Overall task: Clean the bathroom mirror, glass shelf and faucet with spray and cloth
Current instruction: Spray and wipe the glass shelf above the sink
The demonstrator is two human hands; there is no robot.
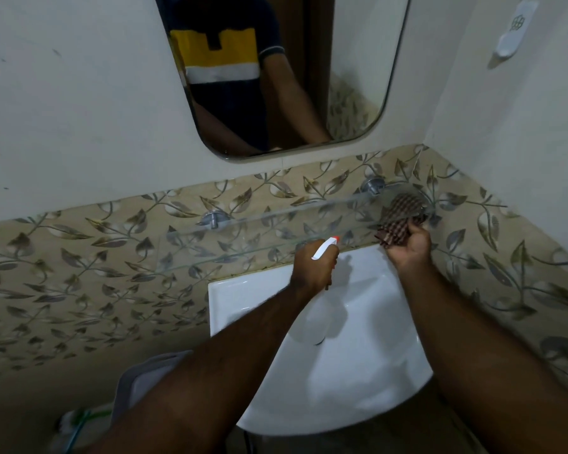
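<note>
Checked brown cloth (399, 221), bunched in the right hand (407, 249) fingers, meets the glass shelf (243, 231) to wipe it, while left hand (312, 267) fingers grip the spray bottle (325, 249) ready.

Left hand (312, 267) is closed around a spray bottle (323, 250) with a white trigger and red nozzle tip, held over the white sink (368, 381) and just below the front edge of the glass shelf (243, 234). Right hand (407, 249) grips a brown checked cloth (399, 217) pressed against the shelf's right end, near the corner of the leaf-patterned tile band (79, 276). Above, the rounded mirror (358, 77) reflects the person's torso in a navy, yellow and white shirt (faucet not clearly visible; two metal brackets (214, 219) fix the shelf to the wall).
</note>
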